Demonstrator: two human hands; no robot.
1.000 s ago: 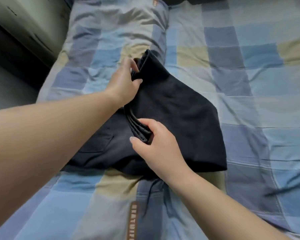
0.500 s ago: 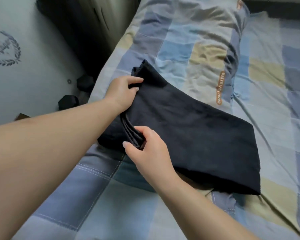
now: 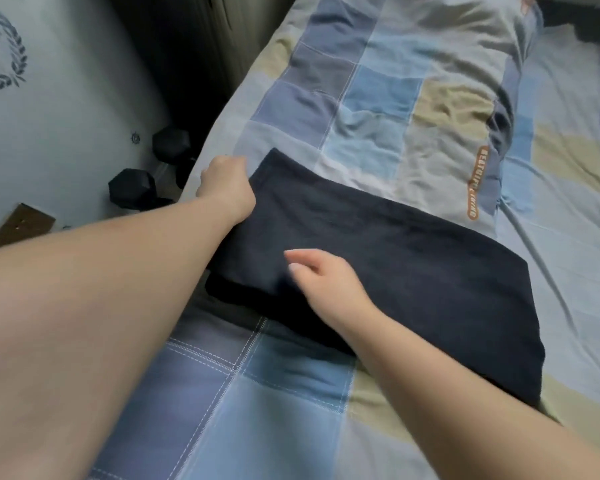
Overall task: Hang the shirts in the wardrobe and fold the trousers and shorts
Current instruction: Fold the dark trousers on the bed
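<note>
**Shorts folded flat on bed**

Dark shorts [image 3: 395,271] lying on patchwork quilt [image 3: 378,98], long axis running away to the right. Left hand [image 3: 227,188] at near-left corner, grip hidden. Right hand [image 3: 323,282] hovering loosely curled over front edge, holding nothing.

Soft, even indoor light, with some motion blur.
The bed cover [image 3: 378,98] was evenly lit and free of glare; the gap beside the bed lay in deep shadow. The right hand [image 3: 326,282] was smeared at its fingers [image 3: 298,259], and straight lines bowed toward the frame edges.
</note>
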